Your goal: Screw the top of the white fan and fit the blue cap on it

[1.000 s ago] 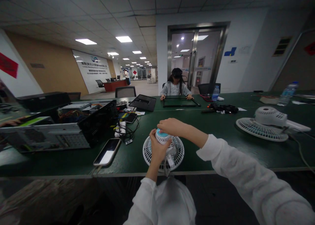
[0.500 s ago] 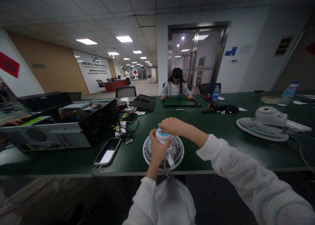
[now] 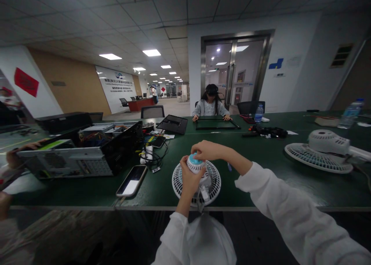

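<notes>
A white fan with a round slatted grille [image 3: 216, 186] lies face down at the near edge of the table in the head view. My left hand [image 3: 189, 180] is wrapped around its vented white motor cover [image 3: 195, 166], thumb on the right side. On top of the cover sits a light-blue cap [image 3: 193, 159]. My right hand [image 3: 208, 150] reaches over from the right, its curled fingertips pinching at the cap; the exact grip is partly hidden. Beneath my right forearm lies a small slim object with a bluish end [image 3: 229, 167].
To the left are a phone [image 3: 131, 181], tangled black cables [image 3: 158, 157] and an opened computer case [image 3: 66, 160] with another person's hand behind it. A second fan [image 3: 327, 151] lies at right. Across the table a person [image 3: 211, 104] holds a black frame [image 3: 217, 128].
The view has shifted slightly, moving the scene right and down. My right fingers have changed position on the blue cap, so more of it shows. The slim object has come into sight.
</notes>
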`<move>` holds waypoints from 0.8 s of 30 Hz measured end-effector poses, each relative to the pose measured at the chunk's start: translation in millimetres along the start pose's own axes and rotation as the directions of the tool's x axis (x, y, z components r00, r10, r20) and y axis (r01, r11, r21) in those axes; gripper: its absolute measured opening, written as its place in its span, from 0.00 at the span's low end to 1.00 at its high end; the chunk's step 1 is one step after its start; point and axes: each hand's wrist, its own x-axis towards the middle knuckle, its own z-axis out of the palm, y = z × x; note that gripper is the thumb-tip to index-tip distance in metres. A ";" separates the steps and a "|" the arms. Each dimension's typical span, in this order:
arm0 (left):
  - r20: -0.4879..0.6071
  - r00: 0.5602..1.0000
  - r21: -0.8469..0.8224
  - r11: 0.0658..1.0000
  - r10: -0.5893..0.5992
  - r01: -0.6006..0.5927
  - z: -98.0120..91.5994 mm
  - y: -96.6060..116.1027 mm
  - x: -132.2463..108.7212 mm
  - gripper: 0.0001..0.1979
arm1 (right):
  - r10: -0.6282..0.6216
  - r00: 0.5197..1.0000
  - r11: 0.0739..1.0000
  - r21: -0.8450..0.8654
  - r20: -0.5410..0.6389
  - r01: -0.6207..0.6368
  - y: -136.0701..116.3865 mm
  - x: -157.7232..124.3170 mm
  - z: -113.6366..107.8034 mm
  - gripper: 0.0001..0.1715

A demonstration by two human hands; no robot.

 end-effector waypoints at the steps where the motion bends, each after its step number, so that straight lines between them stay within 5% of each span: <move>1: 0.000 1.000 0.002 1.000 0.000 0.000 0.1 0.6 -0.2 0.34 | -0.052 0.999 0.999 0.013 0.014 0.051 3.0 -2.2 -3.5 0.15; 10: -0.005 1.000 0.002 1.000 -0.003 0.003 0.2 3.3 -0.9 0.33 | -0.132 0.991 0.985 -0.110 0.032 0.134 8.2 3.8 3.0 0.16; 24: 0.013 1.000 0.012 1.000 -0.007 0.007 -0.4 3.5 -1.5 0.31 | -0.019 0.999 0.990 -0.138 -0.027 0.015 4.2 0.6 12.6 0.19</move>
